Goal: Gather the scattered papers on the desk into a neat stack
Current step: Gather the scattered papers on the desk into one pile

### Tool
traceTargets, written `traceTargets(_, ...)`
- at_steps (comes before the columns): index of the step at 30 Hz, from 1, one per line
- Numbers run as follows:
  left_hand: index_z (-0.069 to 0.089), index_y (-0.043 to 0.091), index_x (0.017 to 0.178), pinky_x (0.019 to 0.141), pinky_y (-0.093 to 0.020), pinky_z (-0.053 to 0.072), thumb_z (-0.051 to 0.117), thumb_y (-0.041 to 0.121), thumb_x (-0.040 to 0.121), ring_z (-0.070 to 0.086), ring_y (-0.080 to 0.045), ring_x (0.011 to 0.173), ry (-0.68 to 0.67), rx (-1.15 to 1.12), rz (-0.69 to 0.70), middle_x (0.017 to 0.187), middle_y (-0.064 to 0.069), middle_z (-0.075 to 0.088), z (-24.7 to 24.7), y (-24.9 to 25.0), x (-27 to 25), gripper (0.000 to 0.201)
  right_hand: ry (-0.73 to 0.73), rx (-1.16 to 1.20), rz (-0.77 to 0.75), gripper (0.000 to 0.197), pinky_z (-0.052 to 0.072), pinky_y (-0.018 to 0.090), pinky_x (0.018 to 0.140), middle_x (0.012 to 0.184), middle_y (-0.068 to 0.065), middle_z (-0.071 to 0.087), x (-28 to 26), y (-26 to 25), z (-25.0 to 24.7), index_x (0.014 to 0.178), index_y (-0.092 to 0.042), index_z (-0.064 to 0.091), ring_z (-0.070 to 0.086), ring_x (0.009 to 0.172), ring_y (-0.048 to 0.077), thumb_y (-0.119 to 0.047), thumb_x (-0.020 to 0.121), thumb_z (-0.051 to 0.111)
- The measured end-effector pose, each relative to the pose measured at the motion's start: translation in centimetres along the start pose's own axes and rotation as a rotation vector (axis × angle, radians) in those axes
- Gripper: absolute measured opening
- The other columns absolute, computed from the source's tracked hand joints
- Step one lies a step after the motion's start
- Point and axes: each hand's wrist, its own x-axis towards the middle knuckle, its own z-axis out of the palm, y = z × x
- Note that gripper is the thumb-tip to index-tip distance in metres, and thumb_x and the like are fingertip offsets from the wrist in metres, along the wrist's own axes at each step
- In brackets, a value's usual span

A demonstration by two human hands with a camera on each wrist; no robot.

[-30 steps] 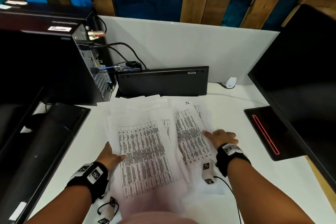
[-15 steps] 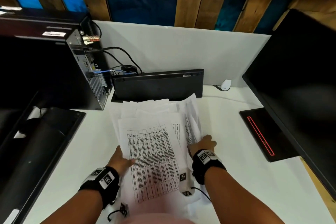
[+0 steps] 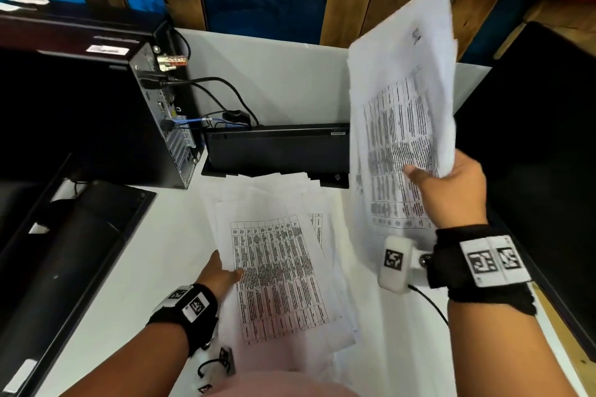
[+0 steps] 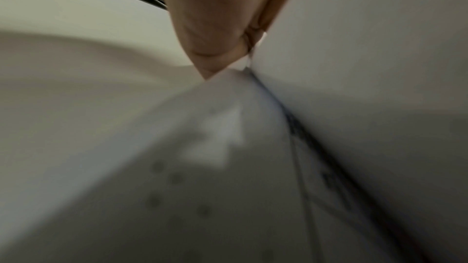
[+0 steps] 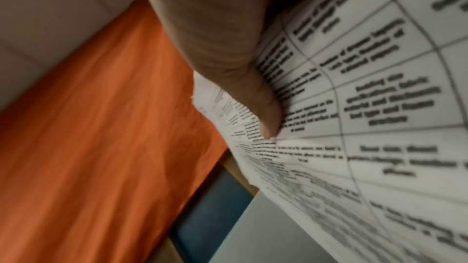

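Observation:
A loose pile of printed papers lies on the white desk, its sheets fanned and not aligned. My left hand is at the pile's left edge with the thumb on the top sheet; its fingers are hidden under the paper. The left wrist view shows the left hand against blurred paper. My right hand holds a bundle of lifted sheets upright above the desk's right side. In the right wrist view its thumb presses on the printed tables of those lifted sheets.
A black keyboard stands on edge behind the pile, against a white partition. A computer tower with cables is at the back left. A dark monitor lies at the left and another monitor stands at the right.
My right hand has taken the right-hand sheets off the desk and raised them high to the right. My left hand has stayed at the pile's left edge.

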Motion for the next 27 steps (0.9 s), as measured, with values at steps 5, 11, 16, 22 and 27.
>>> traceTargets(5, 0.02, 0.0, 0.147, 0.113, -0.033, 0.024, 0.044, 0.039, 0.097, 0.03, -0.029, 0.141, -0.011, -0.032, 0.005, 0.154, -0.014, 0.029, -0.1, 1.2, -0.2, 0.068, -0.232, 0.196, 0.203, 0.044, 0.056, 0.035, 0.077, 0.097, 0.008, 0.071, -1.6, 1.6, 3.2, 0.108, -0.006, 0.063, 0.068, 0.084, 0.024, 0.0, 0.069, 0.08)
traceTargets(11, 0.037, 0.024, 0.145, 0.115, -0.044, 0.027, 0.026, 0.086, 0.073, 0.041, -0.024, 0.136, -0.152, -0.366, -0.106, 0.148, -0.003, 0.043, -0.4, 1.7, -0.4, 0.096, -0.457, -0.127, 0.451, 0.064, 0.048, 0.026, 0.079, 0.116, 0.01, 0.065, -5.9, 11.2, 11.6, 0.122, -0.007, 0.055, 0.064, 0.099, 0.024, -0.015, 0.067, 0.085)
traceTargets(16, 0.006, 0.009, 0.152, 0.119, -0.042, 0.015, 0.035, 0.07, 0.085, 0.017, -0.026, 0.147, -0.087, -0.154, -0.109, 0.16, -0.01, 0.013, 0.0, 1.6, 0.4, 0.095, -0.473, -0.422, 0.461, 0.058, 0.047, 0.037, 0.095, 0.13, 0.015, 0.045, -8.5, 15.2, 13.0, 0.13, -0.007, 0.037, 0.052, 0.117, 0.035, -0.029, 0.085, 0.067)
traceTargets(22, -0.005, 0.007, 0.151, 0.116, -0.032, 0.018, 0.069, 0.018, 0.085, 0.018, -0.025, 0.146, -0.065, -0.011, 0.091, 0.159, -0.012, 0.013, 1.6, 1.8, -0.5, 0.1, -0.61, -0.577, 0.351, 0.051, 0.04, 0.04, 0.097, 0.131, 0.015, 0.042, -10.2, 15.5, 13.4, 0.134, -0.011, 0.037, 0.043, 0.121, 0.034, -0.041, 0.094, 0.049)
traceTargets(27, 0.031, 0.027, 0.14, 0.111, -0.042, 0.035, 0.066, -0.008, 0.08, 0.05, -0.021, 0.126, -0.051, -0.221, 0.343, 0.134, 0.002, 0.053, 0.4, 3.9, -2.1, 0.078, -0.477, -0.083, 0.611, 0.091, 0.046, 0.032, 0.094, 0.128, 0.012, 0.051, -7.2, 16.1, 10.0, 0.134, -0.012, 0.042, 0.055, 0.109, 0.023, -0.05, 0.062, 0.083)
